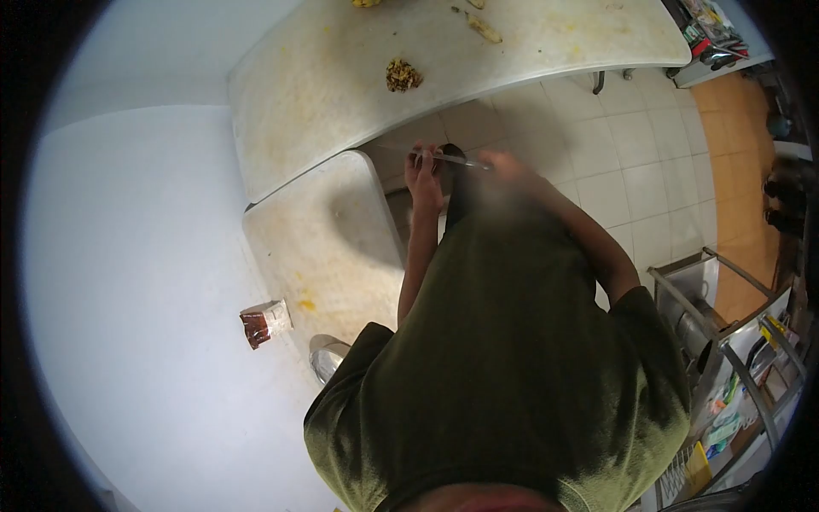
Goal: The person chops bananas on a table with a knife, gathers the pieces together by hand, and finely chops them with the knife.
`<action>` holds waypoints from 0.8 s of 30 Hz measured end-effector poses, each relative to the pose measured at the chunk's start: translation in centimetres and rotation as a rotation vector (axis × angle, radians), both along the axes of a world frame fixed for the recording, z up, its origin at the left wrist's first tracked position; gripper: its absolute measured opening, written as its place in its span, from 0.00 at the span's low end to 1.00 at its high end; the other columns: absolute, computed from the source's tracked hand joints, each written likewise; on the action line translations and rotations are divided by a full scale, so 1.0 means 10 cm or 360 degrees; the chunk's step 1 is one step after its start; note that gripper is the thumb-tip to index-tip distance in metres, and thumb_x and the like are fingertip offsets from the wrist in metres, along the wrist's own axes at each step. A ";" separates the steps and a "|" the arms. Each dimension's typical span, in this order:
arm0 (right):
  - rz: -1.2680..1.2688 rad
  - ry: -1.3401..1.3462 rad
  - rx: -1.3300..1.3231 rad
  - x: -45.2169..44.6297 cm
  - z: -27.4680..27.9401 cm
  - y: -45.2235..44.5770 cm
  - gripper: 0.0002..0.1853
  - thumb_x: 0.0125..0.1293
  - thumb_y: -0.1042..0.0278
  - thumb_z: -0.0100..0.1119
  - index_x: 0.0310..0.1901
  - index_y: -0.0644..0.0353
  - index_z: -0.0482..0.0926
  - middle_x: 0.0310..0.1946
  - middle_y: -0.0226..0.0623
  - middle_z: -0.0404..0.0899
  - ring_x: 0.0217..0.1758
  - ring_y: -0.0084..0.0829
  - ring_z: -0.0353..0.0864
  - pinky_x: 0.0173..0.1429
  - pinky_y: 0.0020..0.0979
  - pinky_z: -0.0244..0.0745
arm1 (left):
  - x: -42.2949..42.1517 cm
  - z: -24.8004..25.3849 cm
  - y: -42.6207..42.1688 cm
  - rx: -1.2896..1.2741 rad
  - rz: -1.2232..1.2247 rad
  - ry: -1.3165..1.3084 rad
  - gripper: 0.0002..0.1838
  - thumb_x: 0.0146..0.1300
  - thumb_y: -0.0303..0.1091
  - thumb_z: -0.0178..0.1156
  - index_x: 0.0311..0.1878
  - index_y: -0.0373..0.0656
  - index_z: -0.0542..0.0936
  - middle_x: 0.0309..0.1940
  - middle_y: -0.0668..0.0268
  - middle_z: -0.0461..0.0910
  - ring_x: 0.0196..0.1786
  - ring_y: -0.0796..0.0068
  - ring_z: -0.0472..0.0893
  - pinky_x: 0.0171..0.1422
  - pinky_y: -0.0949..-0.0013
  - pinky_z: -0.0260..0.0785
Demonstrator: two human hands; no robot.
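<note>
The tool, slim and knife-like [465,160], lay nearly crosswise before the person, spanning the gap between the two hands, its left end a little farther forward than its right. The right hand [508,169], blurred, was wrapped round the right end, while the left hand [422,179] stood upright at the other, its fingers bent close to the tip; a small dark patch showed among them, and whether they gripped anything could not be told. The left hand was thus nearer the far end, and the tool pointed toward it. Both hands were over the tiled floor [601,183], just past the corner of the side bench [328,247] and short of the long front bench [299,141]. On the latter, a crumbly yellow-brown heap [403,75] lay ahead of the left hand and slightly to its left, apart from both hands.
</note>
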State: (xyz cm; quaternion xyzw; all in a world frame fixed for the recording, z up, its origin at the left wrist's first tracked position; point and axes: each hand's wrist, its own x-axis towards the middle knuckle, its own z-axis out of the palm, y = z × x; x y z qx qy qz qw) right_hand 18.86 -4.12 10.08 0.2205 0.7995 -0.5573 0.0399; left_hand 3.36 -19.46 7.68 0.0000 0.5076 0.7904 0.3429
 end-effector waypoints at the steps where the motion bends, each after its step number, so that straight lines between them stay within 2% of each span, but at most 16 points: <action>1: 0.0001 -0.0016 -0.0023 -0.01 -0.08 -0.01 0.24 0.67 0.42 0.56 0.44 0.58 0.78 0.40 0.50 0.82 0.44 0.49 0.82 0.50 0.45 0.75 | 0.00 -0.01 -0.01 0.0006 0.0017 -0.0005 0.16 0.69 0.33 0.62 0.57 0.48 0.71 0.52 0.63 0.78 0.54 0.65 0.80 0.59 0.60 0.74; 5: 0.0031 -0.0126 -0.0132 -0.05 -0.16 -0.01 0.27 0.65 0.39 0.58 0.44 0.60 0.78 0.39 0.50 0.82 0.44 0.49 0.82 0.51 0.45 0.75 | -0.03 -0.07 -0.07 -0.0003 0.0046 0.0021 0.16 0.69 0.34 0.62 0.57 0.47 0.71 0.52 0.63 0.79 0.52 0.66 0.80 0.58 0.60 0.75; 11: 0.0123 0.0093 0.0099 -0.03 -0.28 -0.05 0.26 0.64 0.40 0.59 0.44 0.61 0.77 0.39 0.51 0.82 0.44 0.50 0.82 0.50 0.46 0.75 | -0.14 -0.12 -0.21 -0.0073 0.0195 -0.0019 0.15 0.70 0.32 0.60 0.57 0.45 0.70 0.50 0.62 0.78 0.49 0.69 0.79 0.56 0.65 0.74; 14: 0.0155 0.0108 0.0219 -0.06 -0.44 -0.07 0.26 0.64 0.41 0.61 0.44 0.61 0.77 0.39 0.51 0.82 0.44 0.50 0.81 0.49 0.46 0.75 | -0.21 -0.14 -0.30 -0.0113 0.0327 -0.0085 0.19 0.68 0.33 0.63 0.58 0.47 0.69 0.47 0.61 0.79 0.48 0.66 0.80 0.55 0.60 0.76; 17: 0.0191 0.0043 0.0086 -0.08 -0.36 -0.08 0.26 0.64 0.42 0.61 0.44 0.62 0.77 0.39 0.51 0.81 0.44 0.49 0.81 0.50 0.45 0.74 | -0.22 -0.16 -0.37 -0.0158 0.0387 -0.0113 0.18 0.68 0.33 0.63 0.58 0.46 0.68 0.45 0.61 0.79 0.47 0.66 0.80 0.54 0.60 0.76; 20: 0.0225 -0.0166 0.0058 -0.14 -0.21 -0.11 0.26 0.64 0.42 0.61 0.44 0.62 0.77 0.38 0.50 0.82 0.42 0.48 0.81 0.49 0.44 0.74 | -0.21 -0.17 -0.35 -0.0187 0.0269 -0.0084 0.17 0.69 0.33 0.62 0.56 0.45 0.68 0.44 0.62 0.78 0.46 0.69 0.80 0.53 0.62 0.75; 23: 0.0205 -0.0132 0.0057 -0.18 -0.25 -0.19 0.25 0.65 0.43 0.60 0.42 0.63 0.78 0.35 0.50 0.83 0.40 0.47 0.83 0.46 0.43 0.75 | -0.11 0.19 -0.17 -0.0324 0.0019 -0.0006 0.15 0.69 0.33 0.62 0.54 0.44 0.68 0.43 0.63 0.78 0.45 0.72 0.79 0.52 0.64 0.74; 24: 0.0187 -0.0268 -0.0081 -0.21 -0.30 -0.21 0.25 0.65 0.43 0.60 0.40 0.64 0.79 0.33 0.49 0.83 0.39 0.47 0.83 0.45 0.43 0.75 | -0.13 0.17 -0.17 -0.0336 -0.0021 0.0006 0.17 0.69 0.33 0.62 0.54 0.43 0.68 0.43 0.64 0.78 0.45 0.74 0.79 0.52 0.66 0.74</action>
